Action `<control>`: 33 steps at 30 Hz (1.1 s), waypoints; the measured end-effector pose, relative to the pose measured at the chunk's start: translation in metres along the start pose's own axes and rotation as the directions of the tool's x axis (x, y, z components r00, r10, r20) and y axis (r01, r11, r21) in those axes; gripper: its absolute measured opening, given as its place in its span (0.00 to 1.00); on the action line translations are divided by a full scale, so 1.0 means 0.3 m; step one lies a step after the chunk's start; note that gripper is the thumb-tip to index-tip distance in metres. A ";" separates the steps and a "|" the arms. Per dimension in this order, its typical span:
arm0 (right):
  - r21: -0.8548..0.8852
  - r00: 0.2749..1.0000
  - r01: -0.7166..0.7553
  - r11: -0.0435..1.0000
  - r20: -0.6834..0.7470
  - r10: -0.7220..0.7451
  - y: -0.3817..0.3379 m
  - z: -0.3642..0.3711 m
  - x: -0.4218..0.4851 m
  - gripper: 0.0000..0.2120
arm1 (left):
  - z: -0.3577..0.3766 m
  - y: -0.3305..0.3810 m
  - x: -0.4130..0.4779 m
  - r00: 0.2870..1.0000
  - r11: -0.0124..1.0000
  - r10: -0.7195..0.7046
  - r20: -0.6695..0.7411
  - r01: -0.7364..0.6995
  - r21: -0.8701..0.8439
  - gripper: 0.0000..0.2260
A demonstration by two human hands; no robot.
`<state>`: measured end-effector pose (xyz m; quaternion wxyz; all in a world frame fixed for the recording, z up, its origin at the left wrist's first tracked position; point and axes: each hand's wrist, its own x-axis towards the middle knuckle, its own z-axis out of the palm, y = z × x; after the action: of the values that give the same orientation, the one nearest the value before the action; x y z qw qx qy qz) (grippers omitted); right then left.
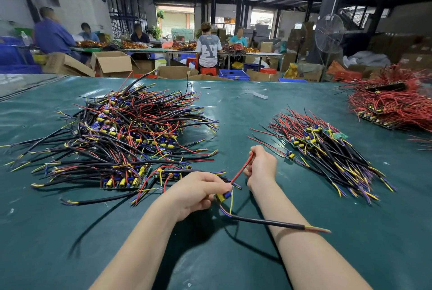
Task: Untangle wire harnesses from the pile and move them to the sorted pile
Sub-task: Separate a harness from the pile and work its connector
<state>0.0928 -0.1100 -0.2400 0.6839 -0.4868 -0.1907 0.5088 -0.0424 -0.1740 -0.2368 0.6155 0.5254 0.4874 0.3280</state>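
Note:
A big tangled pile of wire harnesses, black, red, yellow and blue wires with small circuit boards, lies on the left of the green table. To the right lies the sorted pile, its wires roughly parallel. Between them, my left hand pinches one wire harness at its small yellow and blue board, lifted above the table. My right hand grips the harness's red wire near its far end and holds it stretched taut. The harness's black cable trails right under my right forearm.
A heap of red-wired boards sits at the far right of the table. A small white scrap lies near the far edge. Beyond the table are cardboard boxes, blue crates, a standing fan and several people at other benches.

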 end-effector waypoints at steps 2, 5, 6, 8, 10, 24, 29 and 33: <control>0.034 1.000 -0.012 0.999 -0.007 0.012 -0.006 -0.006 0.010 0.15 | 0.000 0.001 -0.003 1.000 1.000 -0.002 0.018 0.002 0.003 0.16; 0.096 0.996 -0.081 0.992 0.045 0.077 -0.018 -0.018 0.018 0.15 | -0.007 0.005 -0.013 1.000 1.000 0.002 0.017 -0.003 0.017 0.12; 0.102 0.993 -0.105 0.989 0.069 0.099 -0.018 -0.022 0.016 0.15 | -0.009 0.008 -0.014 1.000 1.000 0.019 -0.016 -0.019 -0.003 0.11; 0.077 0.984 -0.114 0.991 0.143 0.102 -0.011 -0.016 -0.003 0.13 | -0.016 0.020 -0.011 0.984 0.990 0.069 -0.161 -0.088 -0.111 0.09; -0.072 0.954 -0.050 0.996 0.291 0.069 0.008 0.001 -0.038 0.12 | -0.030 0.035 -0.012 0.934 0.954 0.106 -0.341 -0.192 -0.229 0.08; -0.300 0.666 0.205 0.931 0.740 0.092 0.052 0.032 -0.137 0.07 | -0.065 0.031 -0.018 0.824 0.913 0.114 -0.556 -0.307 -0.267 0.08; -0.297 0.613 0.216 0.930 0.783 0.108 0.048 0.032 -0.140 0.10 | -0.088 0.033 -0.009 0.782 0.894 0.117 -0.612 -0.351 -0.278 0.09; -0.302 0.578 0.191 0.934 0.804 0.141 0.032 0.025 -0.142 0.11 | -0.095 0.036 -0.010 0.744 0.894 0.144 -0.653 -0.381 -0.236 0.11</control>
<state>0.0648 -0.1440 -0.2350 0.4264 -0.3109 -0.5789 0.6216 -0.0690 -0.1649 -0.2248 0.4516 0.3329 0.5141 0.6488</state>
